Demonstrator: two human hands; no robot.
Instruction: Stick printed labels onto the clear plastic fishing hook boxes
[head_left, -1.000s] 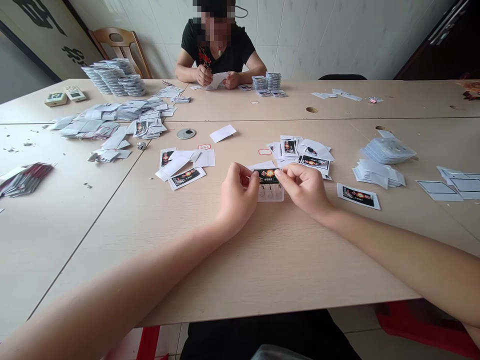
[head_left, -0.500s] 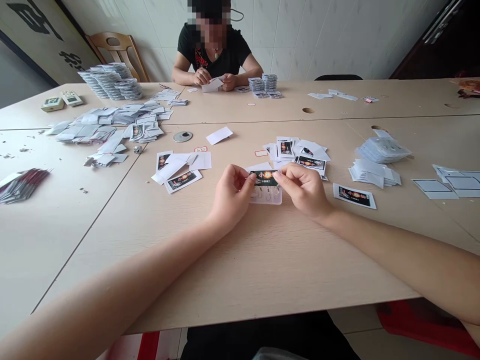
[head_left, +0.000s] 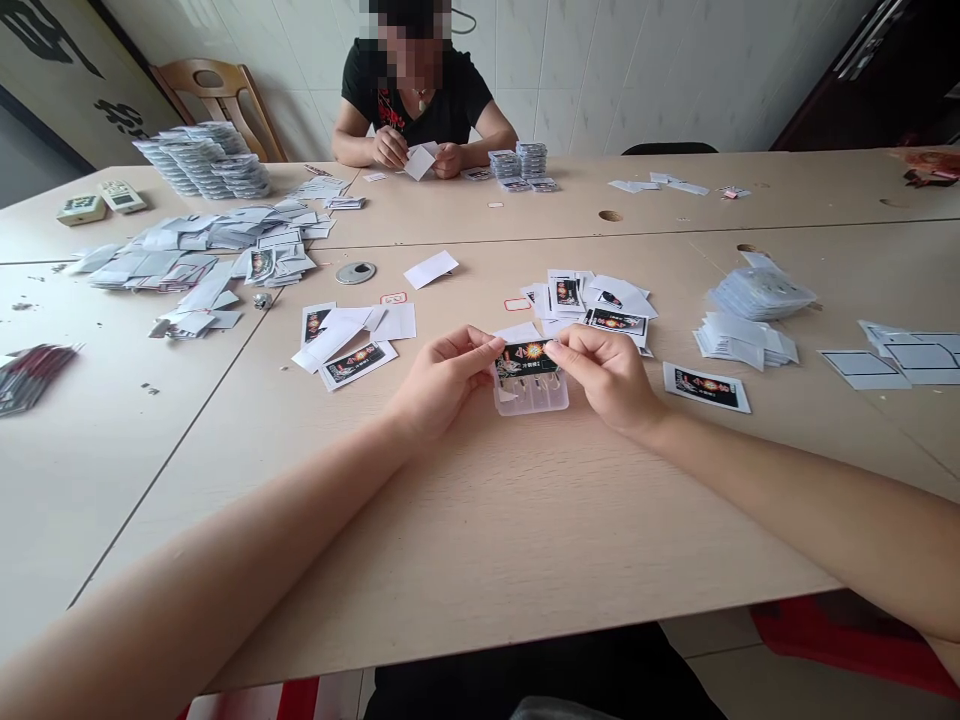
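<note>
Both my hands meet at the middle of the table over a small clear plastic packet (head_left: 531, 388) with a black printed label card (head_left: 526, 358) at its top. My left hand (head_left: 439, 380) pinches the packet's left top corner, fingers curled. My right hand (head_left: 609, 375) pinches the right top corner of the label. The packet's lower edge rests on the light wooden table (head_left: 480, 520). Small hook-like items show through the clear plastic.
Loose label cards (head_left: 352, 345) lie left of my hands and more (head_left: 600, 305) behind them. One card (head_left: 706, 388) and stacks of clear packets (head_left: 750, 320) sit to the right. Piles of packets (head_left: 202, 160) stand at the far left. A person (head_left: 420, 90) opposite handles a white card.
The packet has tipped up slightly and shows more of its clear body. My hands have stayed on its top corners. The view has drifted a little, and the person opposite has lifted the white card.
</note>
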